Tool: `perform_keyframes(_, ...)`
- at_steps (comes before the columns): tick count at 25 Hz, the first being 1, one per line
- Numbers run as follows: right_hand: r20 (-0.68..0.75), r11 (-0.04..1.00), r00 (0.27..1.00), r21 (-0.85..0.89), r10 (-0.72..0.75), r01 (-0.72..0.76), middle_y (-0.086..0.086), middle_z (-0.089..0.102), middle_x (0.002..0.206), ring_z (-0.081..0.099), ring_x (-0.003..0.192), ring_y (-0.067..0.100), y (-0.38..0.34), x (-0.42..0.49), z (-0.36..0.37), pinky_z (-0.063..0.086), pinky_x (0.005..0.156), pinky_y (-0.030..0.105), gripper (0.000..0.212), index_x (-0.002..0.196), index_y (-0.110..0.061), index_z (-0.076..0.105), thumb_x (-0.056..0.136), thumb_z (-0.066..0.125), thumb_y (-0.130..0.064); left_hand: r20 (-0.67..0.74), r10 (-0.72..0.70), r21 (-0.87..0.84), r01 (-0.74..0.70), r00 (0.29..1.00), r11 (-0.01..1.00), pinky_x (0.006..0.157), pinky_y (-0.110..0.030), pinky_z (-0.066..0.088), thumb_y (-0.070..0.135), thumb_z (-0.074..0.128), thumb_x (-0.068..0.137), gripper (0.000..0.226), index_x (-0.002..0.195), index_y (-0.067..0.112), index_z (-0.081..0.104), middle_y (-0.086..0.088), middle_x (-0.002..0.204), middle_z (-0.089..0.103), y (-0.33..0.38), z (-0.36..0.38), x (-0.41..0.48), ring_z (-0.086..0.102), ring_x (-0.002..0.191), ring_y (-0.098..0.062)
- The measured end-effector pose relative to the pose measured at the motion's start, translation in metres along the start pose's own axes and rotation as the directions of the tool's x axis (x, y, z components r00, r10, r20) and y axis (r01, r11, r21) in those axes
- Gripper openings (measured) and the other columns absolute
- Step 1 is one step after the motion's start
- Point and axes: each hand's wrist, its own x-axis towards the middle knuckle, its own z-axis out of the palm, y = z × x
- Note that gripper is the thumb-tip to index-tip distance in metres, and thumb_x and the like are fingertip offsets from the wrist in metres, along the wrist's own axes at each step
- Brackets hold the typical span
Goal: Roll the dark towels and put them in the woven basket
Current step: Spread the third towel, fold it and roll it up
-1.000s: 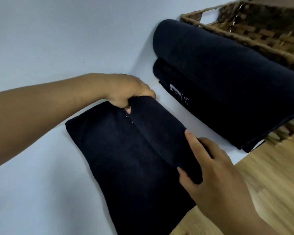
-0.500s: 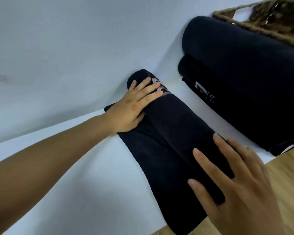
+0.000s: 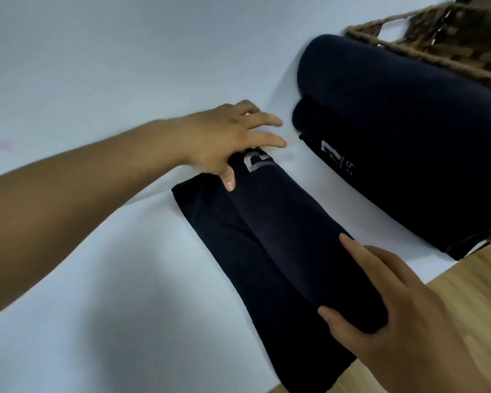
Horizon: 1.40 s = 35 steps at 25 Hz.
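Half-rolled dark towel on the table, left of the woven basket; left hand splayed at far end, right hand flat on near end, neither gripping, probably pressing for an even roll.

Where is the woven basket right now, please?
The woven basket sits at the upper right of the head view, just behind the two stacked dark towels on the white surface.

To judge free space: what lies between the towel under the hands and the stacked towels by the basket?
Between the towel and the stacked towels only a bare strip of white surface shows, in the head view.
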Motion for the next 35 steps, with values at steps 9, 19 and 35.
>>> perform_keyframes(9,-0.218,0.992,0.971,-0.101,-0.097,0.077,-0.001,0.057,0.122,0.064,0.094,0.026,0.018,0.003,0.01,0.055,0.064,0.035,0.082,0.136,-0.037,0.049,0.062,0.082,-0.036,0.243,0.053,-0.142,-0.019,0.969,0.99,0.095,-0.036,0.042,0.028,0.09,0.058,0.081,0.125,0.041,0.047,0.016,0.117,0.058,0.018,-0.003,0.052,0.052,0.112,-0.016)
perform_keyframes(19,-0.359,0.946,0.878,-0.188,-0.317,0.264,0.025,0.056,0.131,0.056,0.108,0.051,0.009,-0.006,0.035,0.045,0.093,0.049,0.051,0.126,-0.034,0.062,0.075,0.068,-0.035,-0.598,-0.182,-0.243,0.04,0.781,0.969,0.117,-0.054,0.015,0.004,0.059,0.078,0.057,0.133,0.013,0.055,-0.003,0.136,0.054,0.048,0.082,0.011,0.039,0.136,-0.026)
perform_keyframes(35,-0.391,0.894,0.855,-0.415,-0.341,0.167,0.022,0.047,0.133,0.052,0.104,0.044,0.082,0.008,0.014,0.047,0.083,0.044,0.075,0.131,-0.028,0.051,0.067,0.079,-0.002,-0.744,-0.122,-0.126,0.041,0.657,0.991,0.111,-0.059,0.026,0.014,0.063,0.082,0.049,0.131,0.008,0.058,-0.008,0.138,0.056,0.042,0.094,0.067,0.044,0.134,-0.031)
